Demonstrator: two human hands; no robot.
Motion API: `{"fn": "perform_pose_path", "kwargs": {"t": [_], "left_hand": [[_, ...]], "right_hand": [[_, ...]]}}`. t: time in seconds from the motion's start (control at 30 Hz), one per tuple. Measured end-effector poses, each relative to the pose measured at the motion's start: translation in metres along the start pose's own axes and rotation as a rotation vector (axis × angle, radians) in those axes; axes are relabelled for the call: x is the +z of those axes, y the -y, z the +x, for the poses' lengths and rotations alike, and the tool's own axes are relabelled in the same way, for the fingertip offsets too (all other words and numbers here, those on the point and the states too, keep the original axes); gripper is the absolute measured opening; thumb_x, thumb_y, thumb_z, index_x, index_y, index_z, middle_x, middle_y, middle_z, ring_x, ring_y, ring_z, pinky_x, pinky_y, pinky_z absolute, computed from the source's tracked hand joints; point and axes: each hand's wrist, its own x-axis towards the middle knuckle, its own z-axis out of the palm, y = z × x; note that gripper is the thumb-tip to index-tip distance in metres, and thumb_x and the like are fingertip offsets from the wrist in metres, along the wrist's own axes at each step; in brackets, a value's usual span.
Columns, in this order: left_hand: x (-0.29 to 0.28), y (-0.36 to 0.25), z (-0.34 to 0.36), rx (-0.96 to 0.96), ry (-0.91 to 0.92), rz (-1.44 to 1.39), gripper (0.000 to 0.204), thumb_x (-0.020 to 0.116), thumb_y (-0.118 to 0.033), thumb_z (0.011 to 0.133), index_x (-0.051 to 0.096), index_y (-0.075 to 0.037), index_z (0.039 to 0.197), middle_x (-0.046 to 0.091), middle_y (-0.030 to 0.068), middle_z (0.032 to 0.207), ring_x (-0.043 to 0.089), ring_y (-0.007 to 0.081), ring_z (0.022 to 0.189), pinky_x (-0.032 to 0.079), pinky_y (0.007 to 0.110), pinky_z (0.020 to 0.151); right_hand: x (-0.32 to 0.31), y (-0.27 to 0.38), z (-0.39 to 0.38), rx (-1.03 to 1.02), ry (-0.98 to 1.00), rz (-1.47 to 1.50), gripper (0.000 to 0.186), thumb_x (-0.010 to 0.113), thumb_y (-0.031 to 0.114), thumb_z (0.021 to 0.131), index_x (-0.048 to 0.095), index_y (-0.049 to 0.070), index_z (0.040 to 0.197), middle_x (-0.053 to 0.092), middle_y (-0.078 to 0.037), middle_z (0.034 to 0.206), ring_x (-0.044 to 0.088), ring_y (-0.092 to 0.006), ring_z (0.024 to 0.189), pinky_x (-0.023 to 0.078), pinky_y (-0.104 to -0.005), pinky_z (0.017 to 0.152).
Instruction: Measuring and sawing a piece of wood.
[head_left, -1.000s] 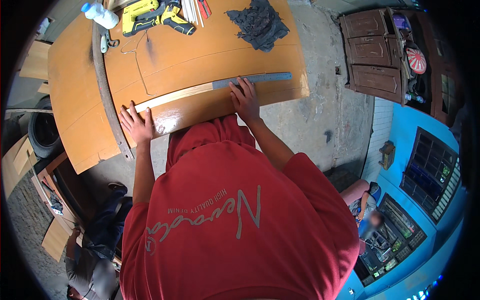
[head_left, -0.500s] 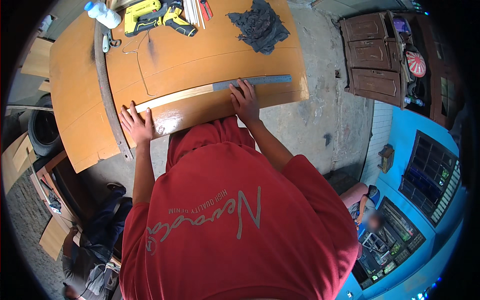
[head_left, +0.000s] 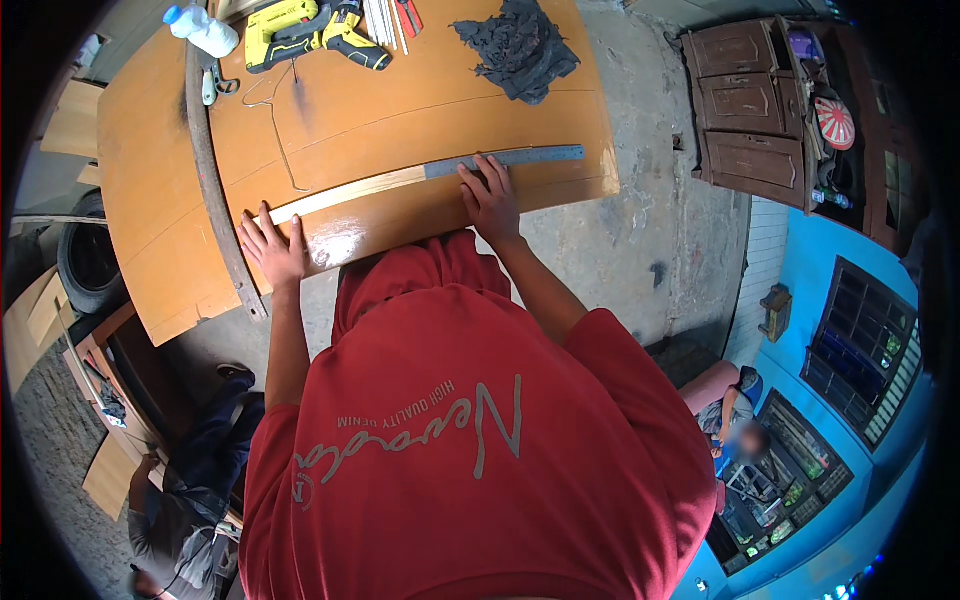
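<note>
Pressing down with fingers spread flat, our left hand (head_left: 272, 250) holds the pale wooden strip (head_left: 345, 195) and our right hand (head_left: 490, 200) the grey metal ruler (head_left: 520, 158), mid-frame on the orange plywood panel (head_left: 400, 110).

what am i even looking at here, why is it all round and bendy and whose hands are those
This is one picture from a wide fisheye camera worn on a person's head, looking down. That lens bends straight edges near the rim, so the picture looks round. The red shape in the middle is the person's own red hooded top.

There is no machine: the person works with bare hands. The left hand lies flat on a large orange wooden board. The right hand presses on a long pale strip with a grey metal ruler along it. Neither hand grips anything.

Further up the board lie a yellow power drill, a plastic bottle and a dark crumpled cloth.
</note>
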Motion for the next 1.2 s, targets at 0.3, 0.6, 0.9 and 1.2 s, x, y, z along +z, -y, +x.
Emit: {"fn": "perform_pose_path", "kwargs": {"t": [0.3,0.6,0.9,1.2], "left_hand": [[0.001,-0.001,0.0,0.017,-0.03,-0.012,0.082,0.055,-0.066,0.103,0.033,-0.023,0.169,0.021,0.0251,0.175,0.013,0.0479,0.162,0.012,0.064,0.129],[0.001,0.0,-0.002,0.002,-0.016,-0.016,0.082,0.055,-0.067,0.103,0.032,-0.025,0.169,0.019,0.0235,0.176,0.012,0.047,0.163,0.012,0.064,0.129],[0.001,-0.001,0.003,0.015,-0.004,0.046,0.081,0.053,-0.064,0.104,0.032,-0.019,0.169,0.021,0.0252,0.175,0.013,0.0484,0.163,0.012,0.064,0.129],[0.001,-0.007,-0.005,0.002,-0.056,0.061,0.076,0.052,-0.061,0.106,0.038,-0.017,0.166,0.025,0.0238,0.175,0.016,0.0458,0.162,0.011,0.061,0.13]], "right_hand": [[-0.001,0.0,0.001,0.011,-0.005,0.018,0.038,0.067,0.025,0.103,0.07,0.018,0.14,0.057,-0.013,0.152,0.049,-0.0373,0.145,0.04,-0.0529,0.122],[-0.001,0.002,0.0,0.015,0.003,0.023,0.038,0.065,0.025,0.104,0.069,0.018,0.141,0.056,-0.014,0.153,0.048,-0.0377,0.145,0.039,-0.0539,0.123],[0.001,0.0,-0.001,0.017,-0.02,-0.014,0.039,0.066,0.025,0.102,0.07,0.02,0.141,0.057,-0.012,0.153,0.049,-0.0364,0.145,0.04,-0.054,0.122],[0.0,0.008,-0.001,0.065,-0.058,-0.023,0.04,0.071,0.019,0.096,0.073,0.021,0.136,0.062,-0.01,0.148,0.055,-0.0352,0.141,0.044,-0.053,0.12]]}}
